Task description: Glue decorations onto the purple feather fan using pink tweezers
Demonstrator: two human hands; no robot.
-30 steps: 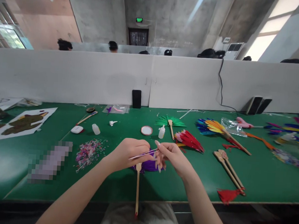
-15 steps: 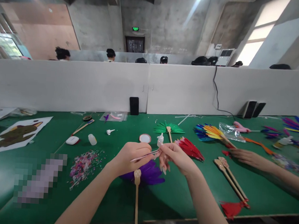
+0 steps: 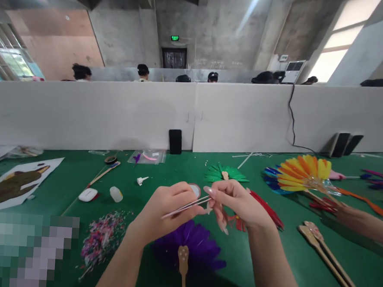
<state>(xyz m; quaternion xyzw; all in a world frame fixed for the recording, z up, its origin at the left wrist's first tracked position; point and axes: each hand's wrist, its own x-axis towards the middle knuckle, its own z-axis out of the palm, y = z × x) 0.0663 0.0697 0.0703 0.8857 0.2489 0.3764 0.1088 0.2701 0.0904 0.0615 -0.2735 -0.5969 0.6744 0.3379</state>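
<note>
My left hand (image 3: 171,205) grips a pair of thin metal tweezers (image 3: 187,207), their tips pointing right. At those tips my right hand (image 3: 236,203) pinches its thumb and fingers together; whatever small piece is between them is too tiny to make out. Below both hands lies a purple feather fan (image 3: 201,243) with a wooden handle (image 3: 183,260) toward me. A white round lid or dish (image 3: 195,189) is partly covered by my hands. Behind my right hand are a green feather fan (image 3: 235,173) and a red feather fan (image 3: 268,211), the red one partly hidden.
At right, a co-worker's hand (image 3: 352,216) holds a yellow, orange and blue feather fan (image 3: 303,172). Two wooden handles (image 3: 327,255) lie nearer. Colourful scraps (image 3: 103,237), a small bottle (image 3: 116,194) and a white case (image 3: 87,194) are left. A white partition (image 3: 131,114) stands behind.
The co-worker's fan has been raised and turned, showing more yellow feathers. My hands stay together at the tweezer tips, and the white bottle behind them is now hidden. The view has shifted slightly.
</note>
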